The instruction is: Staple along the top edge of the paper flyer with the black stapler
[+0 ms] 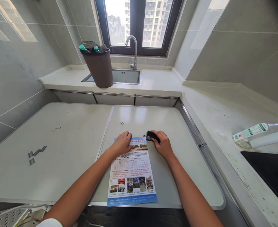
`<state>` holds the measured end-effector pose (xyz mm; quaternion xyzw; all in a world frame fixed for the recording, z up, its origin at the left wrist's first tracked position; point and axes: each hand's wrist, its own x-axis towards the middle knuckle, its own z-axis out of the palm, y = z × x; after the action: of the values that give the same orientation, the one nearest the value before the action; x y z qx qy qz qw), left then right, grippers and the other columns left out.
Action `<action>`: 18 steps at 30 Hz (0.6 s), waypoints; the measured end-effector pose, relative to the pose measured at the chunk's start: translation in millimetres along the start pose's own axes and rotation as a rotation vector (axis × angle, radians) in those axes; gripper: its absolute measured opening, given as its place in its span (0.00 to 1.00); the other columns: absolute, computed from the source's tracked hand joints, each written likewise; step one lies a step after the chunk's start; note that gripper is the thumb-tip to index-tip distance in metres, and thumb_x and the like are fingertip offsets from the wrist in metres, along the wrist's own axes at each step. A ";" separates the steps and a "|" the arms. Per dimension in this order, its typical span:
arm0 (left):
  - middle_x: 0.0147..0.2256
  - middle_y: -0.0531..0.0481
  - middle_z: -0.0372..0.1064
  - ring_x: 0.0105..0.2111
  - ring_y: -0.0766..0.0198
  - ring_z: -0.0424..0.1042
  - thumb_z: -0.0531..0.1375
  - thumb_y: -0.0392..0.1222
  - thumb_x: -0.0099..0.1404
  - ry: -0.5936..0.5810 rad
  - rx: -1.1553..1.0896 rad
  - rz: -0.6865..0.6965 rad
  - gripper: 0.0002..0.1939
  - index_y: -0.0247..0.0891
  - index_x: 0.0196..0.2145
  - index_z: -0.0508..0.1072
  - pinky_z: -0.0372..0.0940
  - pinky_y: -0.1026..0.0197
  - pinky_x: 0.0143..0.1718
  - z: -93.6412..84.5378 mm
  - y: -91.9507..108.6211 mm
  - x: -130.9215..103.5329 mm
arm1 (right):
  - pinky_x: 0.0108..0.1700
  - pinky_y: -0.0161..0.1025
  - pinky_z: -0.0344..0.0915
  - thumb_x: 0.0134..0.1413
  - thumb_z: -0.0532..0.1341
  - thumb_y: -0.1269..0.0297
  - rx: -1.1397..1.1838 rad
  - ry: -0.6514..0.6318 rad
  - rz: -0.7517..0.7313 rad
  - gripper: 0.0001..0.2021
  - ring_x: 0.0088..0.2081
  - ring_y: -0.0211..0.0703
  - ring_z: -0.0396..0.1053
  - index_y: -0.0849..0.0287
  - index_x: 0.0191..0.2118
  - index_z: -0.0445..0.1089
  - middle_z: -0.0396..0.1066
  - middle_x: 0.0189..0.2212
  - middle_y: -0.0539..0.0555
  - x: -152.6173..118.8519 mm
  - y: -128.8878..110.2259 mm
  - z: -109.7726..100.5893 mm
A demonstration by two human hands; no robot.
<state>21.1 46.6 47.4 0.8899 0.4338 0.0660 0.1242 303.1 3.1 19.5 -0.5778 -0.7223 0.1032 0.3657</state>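
A printed flyer [131,167] with blue bands and small photos lies flat on the white folding table [77,132]. My left hand [122,143] rests on its upper left part, fingers laid out over the paper. At the flyer's top right corner, my right hand [162,143] is wrapped round a black stapler [152,136], whose front end meets the paper's edge. Whether the stapler's jaws are pressed together I cannot tell. A couple of loose staples [122,123] lie beyond the flyer. Strips of staples [37,153] lie on the table's left half.
Behind the table, a brown bin [101,69] stands on the counter by the sink [127,76] and tap [134,52]. On the right counter lies a clear bottle [259,134] near a black panel [269,176]. A white basket [18,214] sits at the lower left.
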 end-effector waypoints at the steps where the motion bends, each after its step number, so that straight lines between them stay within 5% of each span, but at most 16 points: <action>1: 0.47 0.40 0.68 0.47 0.48 0.68 0.66 0.52 0.66 -0.024 -0.016 0.009 0.19 0.38 0.48 0.70 0.64 0.49 0.48 -3.7 -1.2 5.6 | 0.54 0.52 0.68 0.66 0.58 0.66 0.006 -0.002 0.000 0.18 0.50 0.54 0.70 0.52 0.60 0.71 0.75 0.48 0.57 0.3 -0.4 -0.4; 9: 0.45 0.45 0.70 0.46 0.51 0.67 0.62 0.42 0.70 0.086 -0.108 0.037 0.09 0.40 0.46 0.68 0.61 0.51 0.46 6.2 -4.9 7.9 | 0.55 0.52 0.67 0.67 0.57 0.65 0.004 -0.006 0.011 0.18 0.50 0.54 0.71 0.51 0.59 0.71 0.76 0.48 0.56 2.8 0.1 -0.8; 18: 0.51 0.42 0.72 0.50 0.50 0.69 0.57 0.41 0.75 0.193 -0.098 0.116 0.11 0.42 0.52 0.74 0.61 0.47 0.50 21.3 -19.0 14.1 | 0.54 0.54 0.68 0.67 0.59 0.65 0.030 0.006 -0.003 0.17 0.48 0.54 0.71 0.50 0.59 0.71 0.76 0.47 0.56 3.6 4.7 -0.6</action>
<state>20.2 65.4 21.8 0.8960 0.3876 0.1797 0.1213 306.8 7.6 18.7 -0.5714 -0.7204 0.1117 0.3768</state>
